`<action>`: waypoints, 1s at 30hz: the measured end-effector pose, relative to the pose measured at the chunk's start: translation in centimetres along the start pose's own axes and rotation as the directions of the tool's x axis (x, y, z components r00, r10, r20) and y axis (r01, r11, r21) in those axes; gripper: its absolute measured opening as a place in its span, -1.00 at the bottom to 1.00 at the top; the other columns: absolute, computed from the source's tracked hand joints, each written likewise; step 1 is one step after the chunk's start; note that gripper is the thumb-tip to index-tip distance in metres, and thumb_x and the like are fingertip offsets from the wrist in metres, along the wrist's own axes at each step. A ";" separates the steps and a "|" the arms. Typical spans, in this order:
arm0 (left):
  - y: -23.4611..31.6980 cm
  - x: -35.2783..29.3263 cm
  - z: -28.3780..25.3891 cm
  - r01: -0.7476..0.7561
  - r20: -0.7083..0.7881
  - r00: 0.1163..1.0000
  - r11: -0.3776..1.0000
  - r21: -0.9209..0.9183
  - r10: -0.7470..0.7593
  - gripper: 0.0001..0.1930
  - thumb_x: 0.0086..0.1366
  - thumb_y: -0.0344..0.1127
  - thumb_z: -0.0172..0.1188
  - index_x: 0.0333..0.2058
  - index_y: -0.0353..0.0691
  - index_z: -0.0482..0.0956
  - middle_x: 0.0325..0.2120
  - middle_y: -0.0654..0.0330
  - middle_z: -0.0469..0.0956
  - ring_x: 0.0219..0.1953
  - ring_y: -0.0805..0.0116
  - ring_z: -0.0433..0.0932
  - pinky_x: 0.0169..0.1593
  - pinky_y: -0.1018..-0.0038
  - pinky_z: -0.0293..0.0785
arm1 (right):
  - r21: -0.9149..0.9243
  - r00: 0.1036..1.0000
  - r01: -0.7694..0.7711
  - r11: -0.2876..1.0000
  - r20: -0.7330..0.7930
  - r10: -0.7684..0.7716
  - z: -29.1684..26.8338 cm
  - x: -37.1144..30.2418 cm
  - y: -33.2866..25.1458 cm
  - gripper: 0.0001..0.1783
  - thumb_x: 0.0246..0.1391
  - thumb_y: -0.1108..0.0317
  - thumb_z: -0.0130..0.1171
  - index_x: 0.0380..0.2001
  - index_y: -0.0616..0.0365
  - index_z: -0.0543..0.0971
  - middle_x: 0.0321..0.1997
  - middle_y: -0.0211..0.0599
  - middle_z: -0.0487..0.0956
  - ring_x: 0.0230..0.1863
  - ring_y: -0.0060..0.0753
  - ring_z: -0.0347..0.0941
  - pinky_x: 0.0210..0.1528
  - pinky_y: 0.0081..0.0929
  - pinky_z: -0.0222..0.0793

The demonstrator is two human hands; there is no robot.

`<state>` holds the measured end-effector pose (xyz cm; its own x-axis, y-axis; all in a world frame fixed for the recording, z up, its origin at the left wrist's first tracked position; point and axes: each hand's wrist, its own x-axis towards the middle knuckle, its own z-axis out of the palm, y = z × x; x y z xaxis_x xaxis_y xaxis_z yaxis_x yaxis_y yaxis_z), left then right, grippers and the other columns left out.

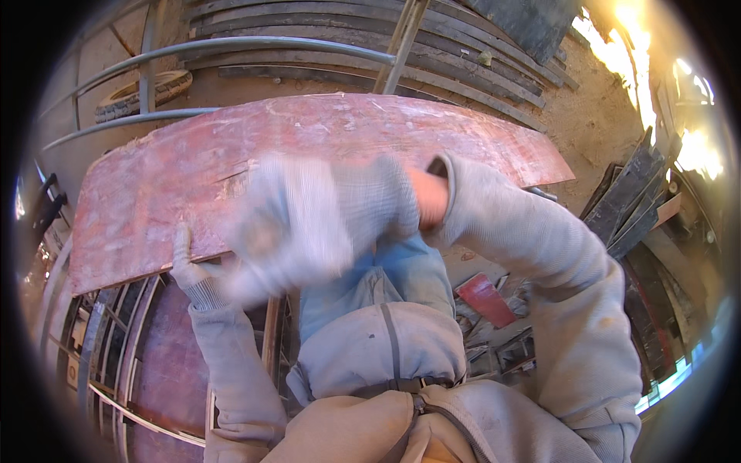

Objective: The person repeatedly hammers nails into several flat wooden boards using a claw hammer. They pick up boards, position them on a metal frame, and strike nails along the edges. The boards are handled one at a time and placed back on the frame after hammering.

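A large reddish wooden panel (324,127) with worn, scuffed patches lies across in front of me. My left hand (184,266), in a pale knitted glove, is at its near left edge, with one digit lying over the top face and the rest apparently below the edge. In front of my body, my right hand (297,231) is raised above the near edge of the panel, also gloved and strongly smeared by motion. A brownish round blur shows at its left side; whether the hand holds anything is not discernible. It partly covers the area beside my left hand.
Metal rails (255,46) and a tyre (143,94) stand beyond the panel, before stacked dark planks (463,65). Below left is a metal frame (96,332) with reddish sheets. A red offcut (486,299) lies near my legs; dark scrap boards (629,197) are piled at right.
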<state>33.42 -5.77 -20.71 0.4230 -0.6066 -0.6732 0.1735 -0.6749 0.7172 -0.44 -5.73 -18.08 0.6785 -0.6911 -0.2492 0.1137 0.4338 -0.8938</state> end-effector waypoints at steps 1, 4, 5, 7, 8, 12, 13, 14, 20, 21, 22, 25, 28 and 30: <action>-0.1 -0.2 0.1 -0.014 0.000 1.000 1.000 0.011 0.014 -0.62 0.40 -0.36 0.23 0.13 -0.40 0.53 0.03 -0.01 0.62 0.07 0.14 0.63 0.16 0.19 0.63 | 0.243 0.984 0.052 0.969 -0.178 -0.008 -0.3 0.8 -1.3 -0.63 0.18 0.04 0.36 -0.43 0.17 0.71 -0.55 -0.32 0.62 -0.53 -0.49 0.51 -0.43 -0.39 0.48; -0.5 -0.4 0.2 -0.143 -0.028 0.989 0.990 0.012 0.143 -0.57 0.37 -0.40 0.27 0.17 -0.37 0.50 0.05 0.01 0.60 0.07 0.14 0.63 0.12 0.18 0.66 | 0.649 0.960 0.164 0.743 -0.278 0.031 -3.6 -0.2 -2.0 -0.68 0.23 0.15 0.35 -0.53 0.09 0.68 -0.67 -0.50 0.51 -0.64 -0.72 0.41 -0.60 -0.60 0.35; -0.7 -0.5 0.2 -0.205 -0.052 0.977 0.979 0.013 0.205 -0.55 0.35 -0.42 0.28 0.20 -0.35 0.49 0.07 0.02 0.59 0.08 0.14 0.63 0.12 0.17 0.67 | 0.473 0.940 0.076 0.878 -0.328 0.095 -4.7 -1.2 -1.3 -0.64 0.24 0.12 0.35 -0.58 0.07 0.64 -0.68 -0.51 0.49 -0.65 -0.72 0.37 -0.61 -0.60 0.29; -1.3 -0.3 0.2 -0.207 -0.030 0.978 0.978 0.008 0.207 -0.43 0.30 -0.50 0.32 0.28 -0.25 0.41 0.15 0.07 0.53 0.13 0.14 0.59 0.13 0.16 0.66 | 0.200 0.911 -0.103 0.974 -0.374 0.173 -5.8 -3.6 0.8 -0.54 0.27 0.07 0.33 -0.66 0.03 0.56 -0.71 -0.52 0.43 -0.67 -0.71 0.30 -0.64 -0.60 0.18; -1.5 -0.2 0.2 -0.167 -0.046 0.985 0.986 0.003 0.167 -0.42 0.29 -0.50 0.32 0.28 -0.25 0.40 0.17 0.07 0.52 0.14 0.14 0.59 0.15 0.16 0.65 | 0.095 0.875 -0.215 0.972 -0.423 0.235 -5.8 -4.3 1.9 -0.53 0.27 0.06 0.34 -0.66 0.04 0.54 -0.72 -0.54 0.41 -0.69 -0.72 0.27 -0.67 -0.61 0.14; -1.6 -0.1 0.2 -0.205 -0.051 0.977 0.979 0.007 0.205 -0.41 0.29 -0.50 0.32 0.29 -0.27 0.40 0.17 0.05 0.52 0.14 0.15 0.58 0.18 0.17 0.63 | 0.246 0.813 -0.464 0.851 -0.262 0.520 -3.4 -3.9 4.0 -0.46 0.26 0.03 0.38 -0.70 0.05 0.45 -0.76 -0.61 0.32 -0.76 -0.73 0.17 -0.73 -0.60 0.03; -1.6 -0.1 0.3 -0.251 -0.058 0.966 0.968 0.014 0.251 -0.42 0.29 -0.50 0.32 0.28 -0.28 0.41 0.16 0.05 0.53 0.13 0.15 0.59 0.19 0.18 0.62 | 0.316 0.778 -0.498 0.808 -0.248 0.577 -3.1 -2.7 4.0 -0.44 0.27 0.03 0.37 -0.71 0.04 0.44 -0.76 -0.62 0.31 -0.76 -0.73 0.16 -0.74 -0.59 0.02; -1.5 -0.1 0.4 -0.233 -0.064 0.970 0.972 0.009 0.233 -0.45 0.30 -0.48 0.31 0.27 -0.31 0.43 0.15 0.04 0.54 0.12 0.15 0.59 0.19 0.18 0.62 | 0.373 0.720 -0.555 0.743 -0.232 0.654 -2.8 -1.8 4.1 -0.43 0.27 0.02 0.37 -0.72 0.03 0.42 -0.77 -0.63 0.29 -0.77 -0.72 0.14 -0.74 -0.59 0.01; -1.5 -0.4 0.2 -0.100 -0.069 0.993 0.995 -0.027 0.098 -0.59 0.36 -0.38 0.27 0.13 -0.42 0.55 0.07 0.00 0.60 0.10 0.16 0.61 0.15 0.18 0.62 | 0.434 0.735 -0.533 0.727 -0.189 0.652 -3.9 -0.5 6.8 -0.39 0.23 -0.17 0.34 -0.61 0.12 0.50 -0.76 -0.52 0.29 -0.75 -0.64 0.16 -0.72 -0.54 0.03; -1.5 -0.3 0.0 -0.091 -0.071 0.994 0.995 -0.038 0.088 -0.60 0.37 -0.36 0.26 0.12 -0.44 0.56 0.06 -0.01 0.61 0.10 0.15 0.61 0.15 0.18 0.62 | 0.481 0.745 -0.504 0.717 -0.179 0.643 -4.5 -1.0 7.2 -0.39 0.23 -0.17 0.34 -0.62 0.12 0.49 -0.77 -0.52 0.28 -0.77 -0.65 0.15 -0.75 -0.54 0.02; -1.6 -0.2 -0.1 -0.097 -0.058 0.994 0.994 -0.058 0.094 -0.61 0.37 -0.34 0.26 0.10 -0.45 0.57 0.05 -0.02 0.62 0.09 0.15 0.62 0.15 0.18 0.61 | 0.444 0.698 -0.554 0.704 -0.213 0.684 -4.8 -1.1 7.6 -0.40 0.24 -0.16 0.34 -0.62 0.12 0.50 -0.77 -0.51 0.28 -0.78 -0.64 0.15 -0.75 -0.54 0.02; -1.6 0.2 -0.4 -0.110 -0.088 0.990 0.993 -0.040 0.106 -0.61 0.36 -0.34 0.26 0.08 -0.46 0.58 0.02 -0.03 0.63 0.08 0.13 0.63 0.15 0.18 0.61 | 0.328 0.616 -0.672 0.664 -0.251 0.747 -4.9 0.0 7.6 -0.39 0.25 -0.15 0.32 -0.64 0.11 0.48 -0.77 -0.47 0.30 -0.78 -0.61 0.17 -0.75 -0.51 0.07; -1.4 0.4 -0.5 -0.071 -0.124 0.990 0.995 -0.070 0.062 -0.46 0.32 -0.37 0.29 0.23 -0.46 0.42 0.11 -0.09 0.55 0.13 0.05 0.59 0.20 0.09 0.57 | 0.216 0.728 -0.624 0.751 -0.189 0.659 -3.5 3.4 6.1 -0.40 0.21 -0.16 0.33 -0.61 0.18 0.58 -0.73 -0.37 0.41 -0.76 -0.52 0.26 -0.72 -0.45 0.24; -1.2 0.5 -0.6 -0.053 -0.115 0.992 0.997 -0.056 0.046 -0.47 0.31 -0.37 0.30 0.22 -0.44 0.43 0.10 -0.08 0.56 0.12 0.04 0.59 0.20 0.09 0.56 | 0.072 0.839 -0.510 0.857 -0.181 0.514 -1.9 4.6 5.7 -0.40 0.18 -0.16 0.33 -0.59 0.21 0.63 -0.71 -0.32 0.45 -0.76 -0.46 0.32 -0.72 -0.42 0.31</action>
<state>33.96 -5.01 -21.79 0.5300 -0.5850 -0.6139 0.2006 -0.6169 0.7610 1.93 -7.53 -25.08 0.4960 -0.4614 -0.7356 -0.1959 0.7658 -0.6125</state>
